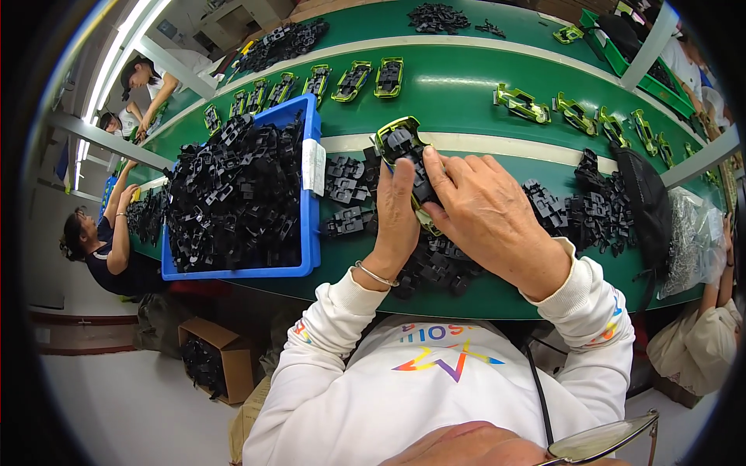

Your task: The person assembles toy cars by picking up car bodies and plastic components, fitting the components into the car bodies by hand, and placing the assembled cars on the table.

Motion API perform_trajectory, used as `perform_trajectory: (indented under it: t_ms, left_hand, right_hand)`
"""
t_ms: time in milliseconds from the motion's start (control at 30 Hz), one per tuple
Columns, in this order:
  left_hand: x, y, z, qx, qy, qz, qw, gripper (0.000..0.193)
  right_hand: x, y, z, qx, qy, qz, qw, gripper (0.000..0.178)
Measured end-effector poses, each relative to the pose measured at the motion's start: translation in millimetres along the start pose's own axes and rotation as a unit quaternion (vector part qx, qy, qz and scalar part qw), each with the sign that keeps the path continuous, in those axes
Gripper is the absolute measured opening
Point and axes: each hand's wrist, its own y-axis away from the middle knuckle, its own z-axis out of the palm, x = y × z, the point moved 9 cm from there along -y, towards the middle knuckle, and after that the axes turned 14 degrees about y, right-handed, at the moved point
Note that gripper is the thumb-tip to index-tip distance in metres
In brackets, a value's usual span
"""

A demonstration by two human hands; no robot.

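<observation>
Green worktable [451, 74] — pale floor [109, 404] below.

White sweatshirt [435, 396], rainbow star [452, 368]; silver bangle [375, 276], glasses [602, 440]

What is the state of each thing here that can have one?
Toy car: held, black part inside
Left hand: gripping the toy car
Right hand: touching the toy car
Other cars: set in rows
Blue bin: heaped with black parts
Cardboard box: open, dark pieces inside
Light tubes: lit

Heaped parts [602, 213] line green benches [451, 85] — a factory workshop.
</observation>
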Motion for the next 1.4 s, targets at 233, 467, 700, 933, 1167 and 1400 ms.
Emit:
perform_trajectory:
  t_ms: [233,467,700,933,1167,1400]
  left_hand:
    - [-4.0,-5.4,13.7,-0.013,-0.008,-0.073,0.997,0.036]
    - [11.0,-13.7,20.4,-0.039,-0.012,-0.04,0.998,0.043]
    - [22.0,-25.5,20.2,-0.084,-0.11,-0.03,0.99,0.043]
    - [16.9,-32.4,11.6,-0.119,-0.234,-0.084,0.961,0.044]
    - [1.8,-38.7,-6.3,-0.047,-0.203,-0.131,0.969,0.04]
    - [1.8,-52.5,-11.7,-0.038,-0.209,-0.006,0.977,0.036]
  right_hand:
    - [11.2,-2.8,11.9,-0.143,0.076,0.007,0.987,0.057]
    - [67.4,3.6,47.4,-0.021,-0.422,0.172,0.89,0.043]
    - [44.4,12.2,107.2,-0.159,-0.65,0.26,0.696,0.039]
    - [48.9,15.1,124.6,-0.101,-0.687,0.279,0.663,0.038]
    - [59.4,7.2,120.4,-0.087,-0.591,0.26,0.759,0.038]
    - [53.9,0.5,125.6,-0.122,-0.622,0.243,0.734,0.028]
